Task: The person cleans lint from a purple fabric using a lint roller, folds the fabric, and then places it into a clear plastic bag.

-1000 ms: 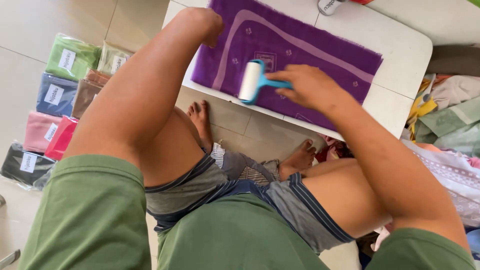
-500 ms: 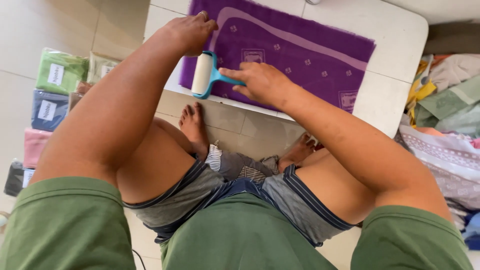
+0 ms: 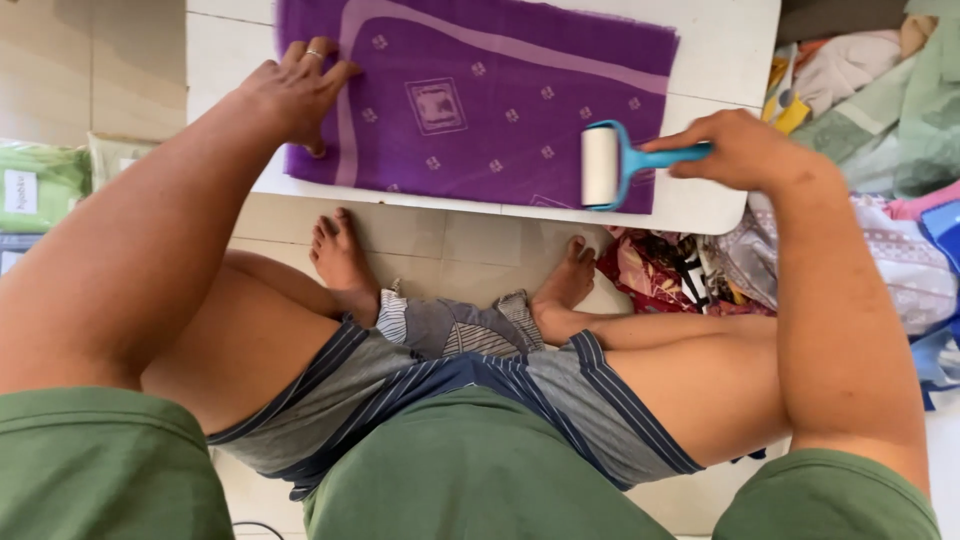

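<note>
**2 hands at work on a purple cloth**

2 bare hands are spread across a low white worktop, seen from above over the person's green shirt and striped grey shorts. The left hand lies flat with its fingers spread wide, palm down, pressing on the left edge of a purple rectangular cloth with pale lilac borders and small square motifs. A ring shows on 1 finger of that hand. It holds nothing; it only rests on the fabric.

The right hand is closed around the turquoise plastic handle of a lint roller with a white cylindrical head. The roller head stands on the cloth near its lower right corner, close to the front edge of the worktop, with its axis running roughly away from the person. The handle points to the right, out over the bare white surface just beside the cloth.

The cloth lies flat and covers most of the visible worktop, leaving a white strip on the right and a narrow strip on the left.

Below the worktop, 2 bare feet rest on a beige tiled floor. To the right lies a heap of mixed patterned fabrics in green, pink, blue and red. At the left edge sit folded cloths in clear packets, the nearest one green.
</note>
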